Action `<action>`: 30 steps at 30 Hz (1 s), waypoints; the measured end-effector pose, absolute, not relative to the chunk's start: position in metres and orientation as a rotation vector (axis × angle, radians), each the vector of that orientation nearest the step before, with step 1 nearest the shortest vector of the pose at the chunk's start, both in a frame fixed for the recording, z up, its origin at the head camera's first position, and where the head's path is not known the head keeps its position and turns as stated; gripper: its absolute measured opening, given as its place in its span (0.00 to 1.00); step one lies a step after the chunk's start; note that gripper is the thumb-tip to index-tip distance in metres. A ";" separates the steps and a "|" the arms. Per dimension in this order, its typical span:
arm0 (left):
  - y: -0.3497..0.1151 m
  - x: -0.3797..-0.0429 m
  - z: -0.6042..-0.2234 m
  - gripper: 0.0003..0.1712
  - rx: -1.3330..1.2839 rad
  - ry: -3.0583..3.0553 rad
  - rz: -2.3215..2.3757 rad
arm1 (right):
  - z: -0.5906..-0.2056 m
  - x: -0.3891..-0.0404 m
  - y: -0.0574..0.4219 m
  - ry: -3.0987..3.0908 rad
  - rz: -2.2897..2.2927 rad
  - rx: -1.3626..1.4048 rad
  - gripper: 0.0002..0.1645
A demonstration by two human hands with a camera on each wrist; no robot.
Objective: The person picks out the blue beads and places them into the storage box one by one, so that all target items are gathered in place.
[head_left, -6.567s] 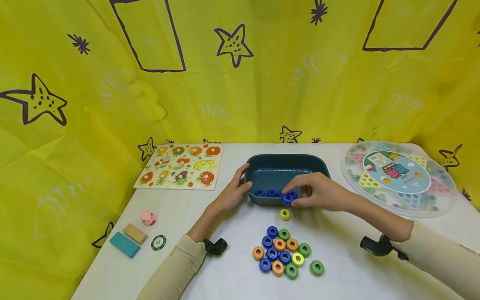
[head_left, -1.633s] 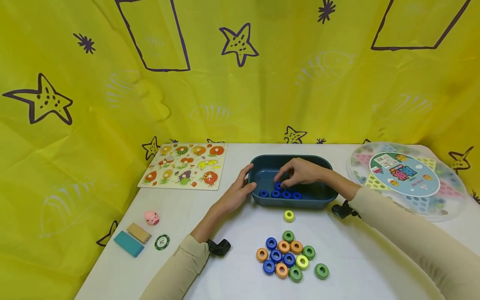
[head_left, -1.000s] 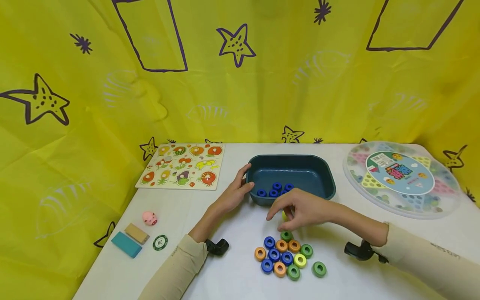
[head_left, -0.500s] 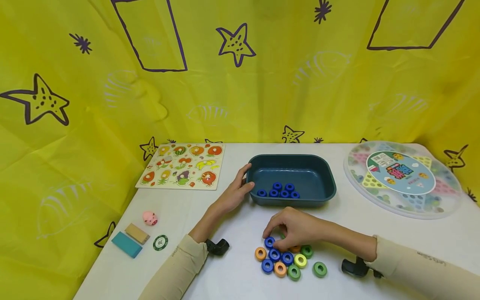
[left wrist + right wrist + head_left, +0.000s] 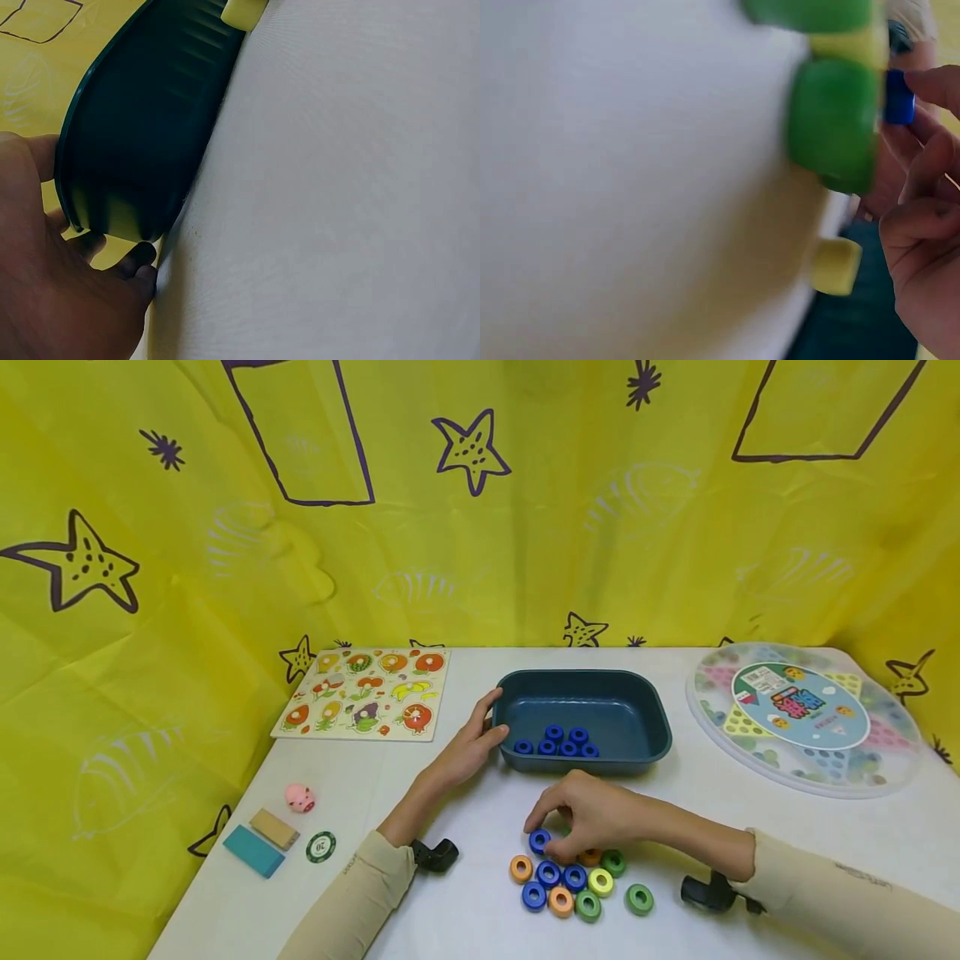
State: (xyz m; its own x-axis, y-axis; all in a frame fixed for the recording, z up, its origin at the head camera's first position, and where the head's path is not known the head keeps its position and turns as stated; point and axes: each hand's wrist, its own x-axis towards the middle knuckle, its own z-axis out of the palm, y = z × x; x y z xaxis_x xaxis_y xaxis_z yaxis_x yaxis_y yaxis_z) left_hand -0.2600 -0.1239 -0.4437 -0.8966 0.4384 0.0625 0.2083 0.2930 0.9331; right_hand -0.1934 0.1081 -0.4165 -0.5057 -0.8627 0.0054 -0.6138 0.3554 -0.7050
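Observation:
My left hand (image 5: 468, 750) holds the left end of a dark teal plastic basin (image 5: 637, 763), thumb and fingers spread around its wall. In the left wrist view, the fingertips meet the outside of that end. Several blue ring beads (image 5: 554, 732) lie inside along the near side. In front of the basin, my right hand (image 5: 592, 810) pinches a blue ring bead (image 5: 539, 841) between thumb and index finger, at the top of a cluster of blue, orange (image 5: 560, 902), green (image 5: 588, 906) and yellow (image 5: 601, 882) ring beads. The hand hides part of the cluster.
A wooden fruit puzzle board (image 5: 360, 693) lies at back left. A pink pig toy (image 5: 300, 797), two blocks (image 5: 253, 851) and a round "20" chip (image 5: 321, 847) lie at left. At back right sits a round clear game case (image 5: 806, 718). Yellow curtain backs the table.
My right hand placed a blue ring bead in the basin, came out, and moved down to the cluster, where it now pinches another blue one. My left hand stays on the basin.

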 end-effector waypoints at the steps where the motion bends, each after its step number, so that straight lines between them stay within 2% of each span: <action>1: -0.124 -0.260 -0.444 0.34 0.602 2.352 1.654 | -0.412 -0.194 0.109 2.263 -0.938 -1.301 0.15; 7: -0.123 -0.262 -0.445 0.34 0.612 2.345 1.662 | -0.379 -0.212 0.125 2.326 -1.012 -1.389 0.14; 13: -0.126 -0.256 -0.432 0.34 0.617 2.327 1.661 | -0.359 -0.255 0.144 2.388 -1.127 -1.266 0.15; 17: -0.128 -0.247 -0.418 0.35 0.626 2.306 1.646 | -0.367 -0.289 0.152 2.403 -1.161 -1.183 0.16; 21: -0.129 -0.247 -0.420 0.35 0.617 2.300 1.642 | -0.382 -0.315 0.157 2.448 -1.123 -1.163 0.17; 30: -0.124 -0.261 -0.447 0.34 0.623 2.332 1.666 | -0.402 -0.339 0.164 2.487 -0.963 -1.120 0.17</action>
State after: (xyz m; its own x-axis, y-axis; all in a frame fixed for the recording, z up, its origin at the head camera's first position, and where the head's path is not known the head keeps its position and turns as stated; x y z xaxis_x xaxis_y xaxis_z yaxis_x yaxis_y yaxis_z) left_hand -0.2612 -0.1239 -0.4467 -0.8890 0.4518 0.0744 0.2169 0.2724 0.9374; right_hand -0.3393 0.1637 -0.4018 -0.6738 -0.7377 0.0423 -0.5737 0.4861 -0.6592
